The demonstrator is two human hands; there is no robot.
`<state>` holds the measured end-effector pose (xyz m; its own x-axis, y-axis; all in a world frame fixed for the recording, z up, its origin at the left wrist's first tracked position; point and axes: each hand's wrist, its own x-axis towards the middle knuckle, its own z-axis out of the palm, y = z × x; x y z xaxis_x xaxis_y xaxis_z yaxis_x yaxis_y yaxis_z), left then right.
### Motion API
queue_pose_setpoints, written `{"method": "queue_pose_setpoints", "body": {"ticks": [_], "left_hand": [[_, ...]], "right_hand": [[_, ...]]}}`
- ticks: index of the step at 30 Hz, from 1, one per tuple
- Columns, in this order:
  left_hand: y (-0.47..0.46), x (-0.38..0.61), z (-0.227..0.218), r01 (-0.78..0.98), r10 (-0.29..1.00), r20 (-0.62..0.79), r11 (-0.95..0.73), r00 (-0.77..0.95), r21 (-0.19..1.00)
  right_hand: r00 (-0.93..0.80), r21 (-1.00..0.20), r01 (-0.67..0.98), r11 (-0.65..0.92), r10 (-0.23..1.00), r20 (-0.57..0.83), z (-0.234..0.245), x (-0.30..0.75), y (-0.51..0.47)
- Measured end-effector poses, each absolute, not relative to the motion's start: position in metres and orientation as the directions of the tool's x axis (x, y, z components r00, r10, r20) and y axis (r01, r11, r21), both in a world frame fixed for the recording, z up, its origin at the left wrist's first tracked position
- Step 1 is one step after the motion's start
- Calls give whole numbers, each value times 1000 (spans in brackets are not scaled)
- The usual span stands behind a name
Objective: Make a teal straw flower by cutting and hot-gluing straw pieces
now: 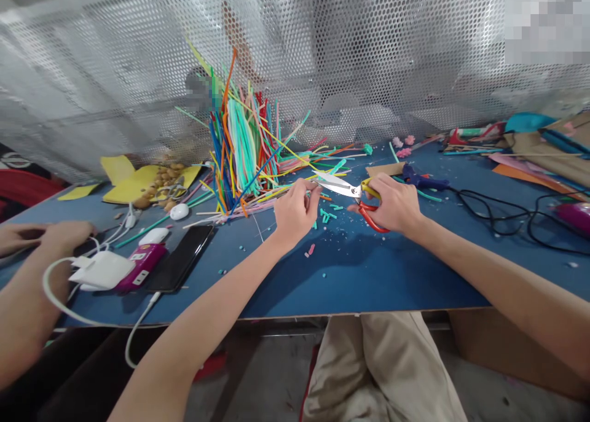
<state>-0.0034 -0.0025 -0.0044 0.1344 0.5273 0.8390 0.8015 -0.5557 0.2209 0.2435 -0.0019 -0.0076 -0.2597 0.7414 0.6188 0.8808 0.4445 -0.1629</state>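
Note:
My right hand (393, 205) grips a pair of scissors (351, 194) by its red and yellow handles, blades pointing left over the blue table (350, 274). My left hand (295, 210) is pinched just left of the blade tips; what it holds is too thin to make out. A tall bundle of coloured sticks (242, 145) stands behind my left hand, with loose sticks fanned out flat. Small cut pieces (328, 215) lie scattered between my hands.
Another person's hands (43, 234) rest at the far left by a white charger (102, 269), a pink device (141, 266) and a black phone (180, 259). A blue glue gun (421, 179) with black cable lies right. Yellow sheets (138, 179) sit back left; perforated metal screen (369, 59) behind.

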Motion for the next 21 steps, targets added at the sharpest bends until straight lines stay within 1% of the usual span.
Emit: {"method": "queue_pose_setpoints", "body": {"ticks": [10, 16, 21], "left_hand": [[-2, -4, -5, 806, 520, 843, -554, 138, 210], [-3, -4, -4, 817, 525, 841, -538, 132, 208], [-3, -5, -4, 825, 530, 838, -528, 134, 202]], "right_hand": [[-266, -175, 882, 438, 768, 582, -1, 246, 0], [-251, -147, 894, 423, 746, 618, -2, 246, 1], [-262, -150, 888, 435, 746, 612, 0, 245, -1]]}}
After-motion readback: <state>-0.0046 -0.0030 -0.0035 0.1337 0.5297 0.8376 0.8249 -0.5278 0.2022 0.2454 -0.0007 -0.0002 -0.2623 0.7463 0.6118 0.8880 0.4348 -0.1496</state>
